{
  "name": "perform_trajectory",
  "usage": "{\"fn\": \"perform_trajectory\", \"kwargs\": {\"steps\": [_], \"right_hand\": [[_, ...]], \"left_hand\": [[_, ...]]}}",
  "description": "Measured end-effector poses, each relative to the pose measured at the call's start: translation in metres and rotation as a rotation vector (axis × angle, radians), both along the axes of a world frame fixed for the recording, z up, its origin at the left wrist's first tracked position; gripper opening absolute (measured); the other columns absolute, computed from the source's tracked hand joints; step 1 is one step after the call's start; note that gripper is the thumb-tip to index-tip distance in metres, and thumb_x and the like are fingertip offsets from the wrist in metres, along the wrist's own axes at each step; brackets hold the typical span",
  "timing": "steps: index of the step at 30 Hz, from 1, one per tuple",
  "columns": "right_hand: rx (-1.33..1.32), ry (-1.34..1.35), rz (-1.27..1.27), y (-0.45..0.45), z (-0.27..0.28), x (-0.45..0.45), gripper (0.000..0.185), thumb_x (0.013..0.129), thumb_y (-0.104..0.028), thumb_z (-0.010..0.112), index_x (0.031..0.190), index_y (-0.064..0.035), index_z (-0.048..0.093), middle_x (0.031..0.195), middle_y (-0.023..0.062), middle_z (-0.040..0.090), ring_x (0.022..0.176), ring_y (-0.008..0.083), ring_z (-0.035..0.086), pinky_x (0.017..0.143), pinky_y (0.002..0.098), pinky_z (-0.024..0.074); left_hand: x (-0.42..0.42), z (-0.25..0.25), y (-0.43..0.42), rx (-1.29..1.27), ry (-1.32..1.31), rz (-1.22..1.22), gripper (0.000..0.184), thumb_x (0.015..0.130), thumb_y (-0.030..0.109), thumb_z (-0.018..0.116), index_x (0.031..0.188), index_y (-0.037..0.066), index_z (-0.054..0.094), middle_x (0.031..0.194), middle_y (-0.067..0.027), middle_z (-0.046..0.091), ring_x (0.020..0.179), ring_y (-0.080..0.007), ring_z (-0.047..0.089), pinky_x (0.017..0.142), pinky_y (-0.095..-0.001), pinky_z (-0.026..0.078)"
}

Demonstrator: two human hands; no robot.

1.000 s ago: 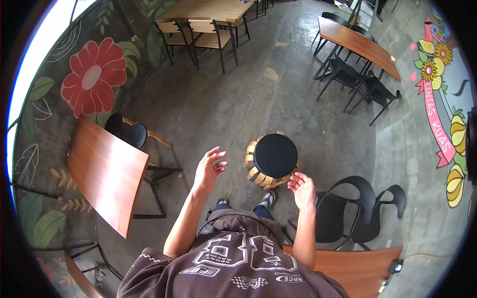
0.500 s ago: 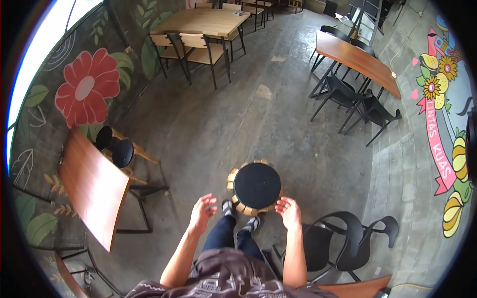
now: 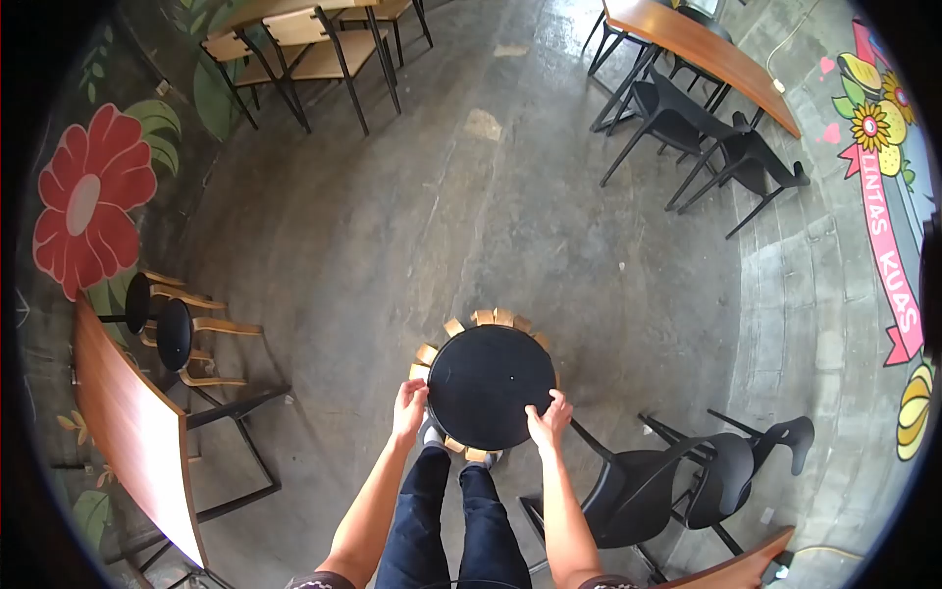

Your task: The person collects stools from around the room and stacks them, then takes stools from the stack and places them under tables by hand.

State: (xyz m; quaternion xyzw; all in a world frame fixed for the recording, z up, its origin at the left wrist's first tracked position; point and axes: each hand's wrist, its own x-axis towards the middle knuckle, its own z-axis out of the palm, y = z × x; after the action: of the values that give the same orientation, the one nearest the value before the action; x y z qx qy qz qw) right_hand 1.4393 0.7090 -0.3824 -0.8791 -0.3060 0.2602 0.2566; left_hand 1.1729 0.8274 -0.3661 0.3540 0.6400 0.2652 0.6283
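Note:
In front of my feet stands a stack of round stools [image 3: 491,383], its top seat black and several light wooden legs fanned out around it. My left hand [image 3: 410,404] holds the left rim of the top stool, its fingers curled at the edge. At the lower right rim is my right hand [image 3: 549,420], thumb on the black seat and fingers bent around the side. The undersides of the fingers are hidden by the seat.
Black chairs [image 3: 633,491] stand close at my right. To the left are a wooden table [image 3: 132,422] and two tipped black-topped stools [image 3: 175,334]. Farther off are wooden chairs [image 3: 319,44], a long table [image 3: 702,59] with black chairs, and a painted wall [image 3: 93,201].
Both hands have moved from beside the stool stack onto the rim of the top stool. My view has tilted down and come closer to the stack.

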Motion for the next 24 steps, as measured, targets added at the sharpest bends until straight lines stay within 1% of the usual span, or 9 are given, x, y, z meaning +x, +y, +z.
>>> {"fn": "perform_trajectory", "kwargs": {"steps": [4,8,14,17,18,21,22,23,24], "right_hand": [[0.006,-0.092,-0.06,0.017,-0.01,-0.003,0.072,0.069,-0.017,0.075,0.129,-0.0064,0.037,0.122,0.026,0.041,0.12,0.0404,0.035,0.104,0.0538,0.0262],[-0.04,-0.116,-0.078,0.023,-0.016,0.008,0.069,0.07,-0.019,0.072,0.129,-0.0033,0.039,0.122,0.0259,0.041,0.118,0.0403,0.038,0.103,0.0519,0.0295],[-0.103,-0.131,-0.018,0.026,-0.017,0.014,0.071,0.072,-0.025,0.072,0.13,0.0025,0.043,0.115,0.0259,0.048,0.117,0.0416,0.04,0.104,0.0512,0.0321],[-0.144,-0.233,-0.001,0.027,-0.024,0.014,0.068,0.07,-0.027,0.074,0.124,0.0039,0.05,0.113,0.0267,0.051,0.117,0.0408,0.043,0.101,0.0525,0.036],[-0.179,-0.217,-0.017,0.03,-0.021,0.015,0.066,0.069,-0.028,0.075,0.122,0.0043,0.051,0.114,0.0273,0.051,0.116,0.0406,0.045,0.101,0.0524,0.0369],[-0.061,-0.18,-0.168,0.031,-0.033,0.02,0.058,0.067,-0.03,0.077,0.109,0.0062,0.059,0.106,0.0259,0.056,0.104,0.0439,0.053,0.095,0.0513,0.0424],[-0.146,-0.141,-0.169,0.038,-0.023,0.024,0.054,0.067,-0.031,0.076,0.103,0.0079,0.062,0.103,0.0274,0.06,0.102,0.0407,0.058,0.091,0.0493,0.0458],[-0.127,0.01,-0.175,0.043,-0.017,0.03,0.05,0.069,-0.032,0.075,0.095,0.01,0.064,0.098,0.0278,0.064,0.091,0.0356,0.063,0.084,0.0463,0.0495],[-0.076,0.133,-0.162,0.042,-0.024,0.038,0.047,0.072,-0.031,0.073,0.091,0.0117,0.064,0.093,0.0259,0.068,0.081,0.0319,0.064,0.078,0.0443,0.0507]], "left_hand": [[0.016,-0.037,0.009,0.164,0.225,-0.079,0.045,0.084,0.017,0.069,0.125,0.007,0.052,0.124,-0.0122,0.047,0.105,-0.0246,0.054,0.089,-0.0361,0.048],[0.021,-0.042,0.012,0.234,0.343,-0.193,0.059,0.083,0.022,0.068,0.135,0.005,0.046,0.125,-0.021,0.041,0.121,-0.0384,0.045,0.102,-0.0445,0.042],[0.028,-0.022,0.012,0.258,0.513,-0.337,0.075,0.081,0.034,0.069,0.144,0.007,0.038,0.134,-0.0214,0.035,0.115,-0.0396,0.052,0.095,-0.0449,0.048],[0.032,-0.025,0.009,0.31,0.571,-0.32,0.081,0.077,0.036,0.071,0.145,0.007,0.038,0.132,-0.024,0.036,0.116,-0.0421,0.05,0.098,-0.0461,0.045],[0.036,-0.012,0.012,0.217,0.56,-0.309,0.082,0.076,0.038,0.072,0.145,0.008,0.039,0.13,-0.0247,0.038,0.118,-0.0423,0.048,0.1,-0.0469,0.044],[0.036,-0.014,0.014,0.156,0.56,-0.247,0.075,0.075,0.042,0.071,0.138,0.01,0.045,0.129,-0.0272,0.046,0.122,-0.0407,0.047,0.099,-0.05,0.043],[0.032,-0.019,0.016,0.159,0.533,-0.313,0.073,0.075,0.042,0.07,0.137,0.011,0.046,0.127,-0.0249,0.049,0.122,-0.0396,0.048,0.1,-0.0509,0.043],[0.033,0.008,0.021,0.058,0.537,-0.27,0.072,0.075,0.042,0.069,0.137,0.013,0.047,0.126,-0.0227,0.052,0.121,-0.0389,0.049,0.1,-0.0497,0.043],[0.034,-0.007,0.016,0.104,0.561,-0.231,0.071,0.075,0.042,0.069,0.137,0.015,0.048,0.127,-0.0214,0.051,0.121,-0.0384,0.049,0.1,-0.048,0.044]]}}
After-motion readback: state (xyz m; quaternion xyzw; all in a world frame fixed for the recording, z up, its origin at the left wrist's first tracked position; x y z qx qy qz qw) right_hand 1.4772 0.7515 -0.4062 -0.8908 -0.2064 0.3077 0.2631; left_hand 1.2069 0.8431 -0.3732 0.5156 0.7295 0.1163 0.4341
